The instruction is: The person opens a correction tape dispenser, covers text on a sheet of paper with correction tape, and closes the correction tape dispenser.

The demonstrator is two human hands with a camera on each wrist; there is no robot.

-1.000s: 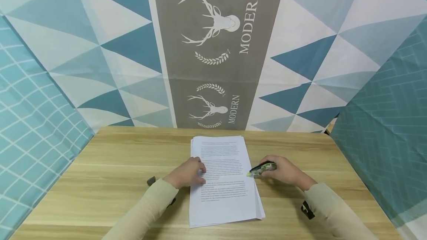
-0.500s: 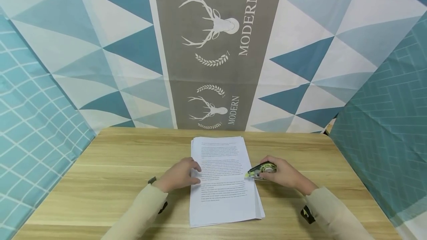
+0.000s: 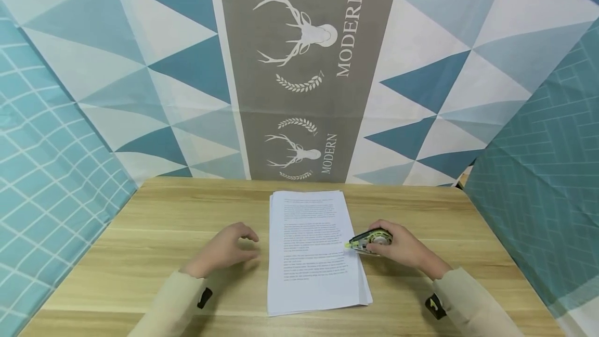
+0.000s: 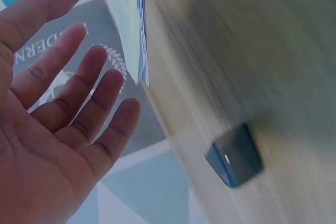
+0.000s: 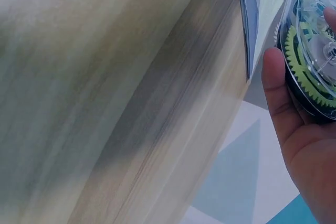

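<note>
Correction tape (image 3: 373, 242) in right fingers (image 5: 274, 72) at paper (image 3: 306, 254) edge; left fingers (image 4: 76, 88) apart.

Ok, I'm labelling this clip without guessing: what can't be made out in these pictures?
Words on the white printed paper stack: too small in the head view.
Part of the teardrop-shaped black-and-lime plastic dispenser: covered by the right hand in the head view, cut off by the right edge in the right wrist view.
Identity of the dark, box-shaped object: blurred in the left wrist view.
</note>
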